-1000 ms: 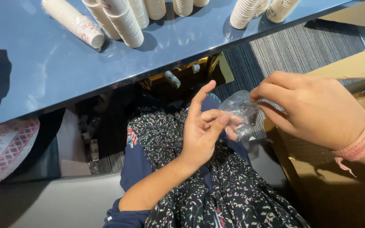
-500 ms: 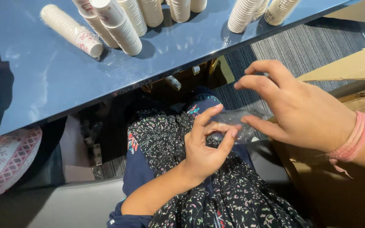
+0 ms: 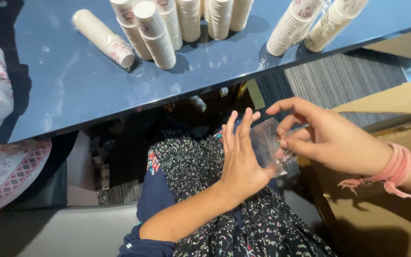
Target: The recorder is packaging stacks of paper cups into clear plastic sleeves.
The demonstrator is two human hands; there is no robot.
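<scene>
A small clear plastic bag (image 3: 266, 143) is held over my lap between both hands. My left hand (image 3: 240, 159) presses flat against its left side, fingers straight and pointing up, thumb under the bag's lower edge. My right hand (image 3: 327, 138) pinches the bag's right edge between thumb and fingers; a pink band (image 3: 396, 164) circles that wrist. Below the hands lies my dark floral dress (image 3: 200, 190).
A blue table (image 3: 72, 85) stretches across the top with several stacks of white paper cups (image 3: 155, 35) lying on it. A brown cardboard box (image 3: 386, 223) stands at the right, beside grey striped carpet (image 3: 334, 81). Another person's white patterned clothing (image 3: 1, 157) is at the left.
My left hand has opened from curled fingers to a flat palm against the bag. My right hand shifted down to pinch the bag's right edge. The view tilted slightly.
</scene>
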